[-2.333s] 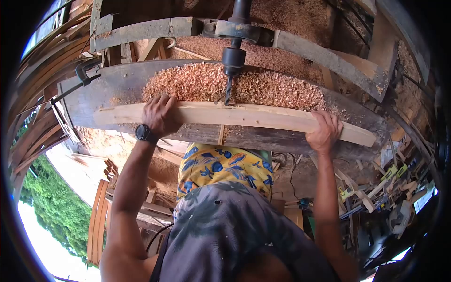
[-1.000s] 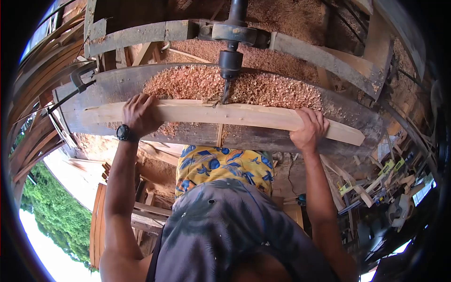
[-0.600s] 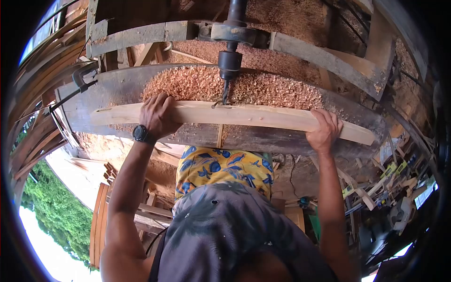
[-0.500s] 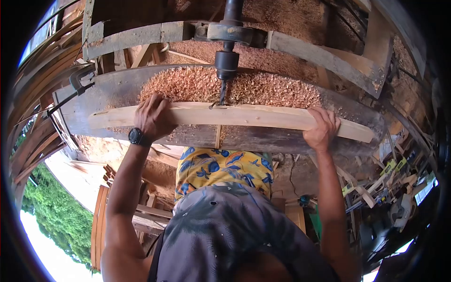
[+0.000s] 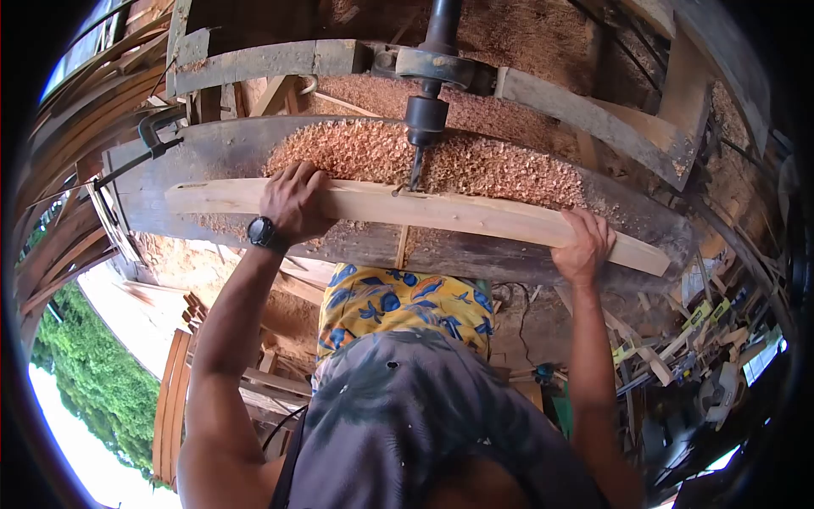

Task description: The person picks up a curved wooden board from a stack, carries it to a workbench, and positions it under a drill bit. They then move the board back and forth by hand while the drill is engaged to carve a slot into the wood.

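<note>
A long, slightly curved pale wooden plank [image 5: 475, 214] lies across the dark bench top [image 5: 148, 174] in front of me. My left hand [image 5: 297, 202] grips it left of the middle, fingers over the far edge and a black watch on the wrist. Near the right end, my right hand [image 5: 585, 244] clasps the plank in the same way. Between the hands, a drill bit [image 5: 415, 170] hangs from a dark chuck [image 5: 426, 119], its tip right at the plank's far edge. A small round nub [image 5: 396, 192] shows on that edge just left of the bit.
Wood shavings [image 5: 339, 146] are heaped behind the plank. A C-clamp [image 5: 153, 140] grips the bench's left end. Beyond it runs a wooden crossbar [image 5: 263, 66] beside the spindle's bearing. Timber strips [image 5: 93, 102] stack at left; offcuts and tools [image 5: 704, 339] clutter the right.
The whole view has shifted and tilted slightly, so the drill and bench appear further right. Both hands keep their hold at about the same places on the plank.
</note>
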### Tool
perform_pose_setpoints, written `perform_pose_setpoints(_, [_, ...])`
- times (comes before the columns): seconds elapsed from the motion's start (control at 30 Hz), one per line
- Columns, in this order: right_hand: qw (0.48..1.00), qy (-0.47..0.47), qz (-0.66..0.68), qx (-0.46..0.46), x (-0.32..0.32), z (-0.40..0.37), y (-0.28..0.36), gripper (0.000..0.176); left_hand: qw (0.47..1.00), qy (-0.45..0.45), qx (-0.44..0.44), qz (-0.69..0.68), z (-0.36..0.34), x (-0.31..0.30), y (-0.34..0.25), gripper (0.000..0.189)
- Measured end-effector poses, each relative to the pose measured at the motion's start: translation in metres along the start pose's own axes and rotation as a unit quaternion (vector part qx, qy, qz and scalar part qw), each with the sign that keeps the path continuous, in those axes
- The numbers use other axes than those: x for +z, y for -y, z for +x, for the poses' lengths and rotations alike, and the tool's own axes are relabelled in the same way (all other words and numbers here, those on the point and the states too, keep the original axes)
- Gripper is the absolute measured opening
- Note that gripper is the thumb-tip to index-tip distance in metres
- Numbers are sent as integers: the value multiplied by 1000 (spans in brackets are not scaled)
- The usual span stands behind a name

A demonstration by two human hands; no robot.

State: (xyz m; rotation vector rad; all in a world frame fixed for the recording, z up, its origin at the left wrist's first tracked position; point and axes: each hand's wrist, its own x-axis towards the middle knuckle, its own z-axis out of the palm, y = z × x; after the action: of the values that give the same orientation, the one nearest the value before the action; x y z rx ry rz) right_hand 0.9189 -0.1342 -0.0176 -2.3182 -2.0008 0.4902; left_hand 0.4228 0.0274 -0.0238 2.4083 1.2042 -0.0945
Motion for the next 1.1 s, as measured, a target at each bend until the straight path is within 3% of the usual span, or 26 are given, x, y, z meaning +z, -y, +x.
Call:
perform_pose_setpoints(0.3, [999,-16,29,-3,14,8,46,47,1000,-26,2,8,-30,-18,46,62])
perform_pose_setpoints(0.47, [1000,-13,20,-2,13,0,45,45,1000,12,-4,3,-32,-15,45,66])
perform_pose_setpoints(0.57, [1000,0,15,8,18,-23,49,47,995,81,-19,-49,-55,-19,36,66])
perform_pose_setpoints(0.63, [1000,-8,8,21,27,-43,53,49,997,60,9,-56,-54,-35,27,63])
perform_pose_setpoints(0.73, [997,-63,-12,37,31,-80,69,64,999,29,12,-35,-72,-25,23,68])
perform_pose_setpoints(0.8, [996,-35,-14,80,30,-105,82,85,1000,16,-5,-14,-82,-22,18,63])
perform_pose_setpoints(0.83, [995,-40,-17,90,30,-117,90,85,1000,15,6,-14,-86,-17,20,63])
perform_pose_setpoints(0.93, [990,6,-9,139,32,-152,112,109,999,23,24,-9,-101,7,31,56])
perform_pose_setpoints(1.1, [962,-77,35,259,48,-210,147,108,998,10,49,-39,-104,15,46,54])
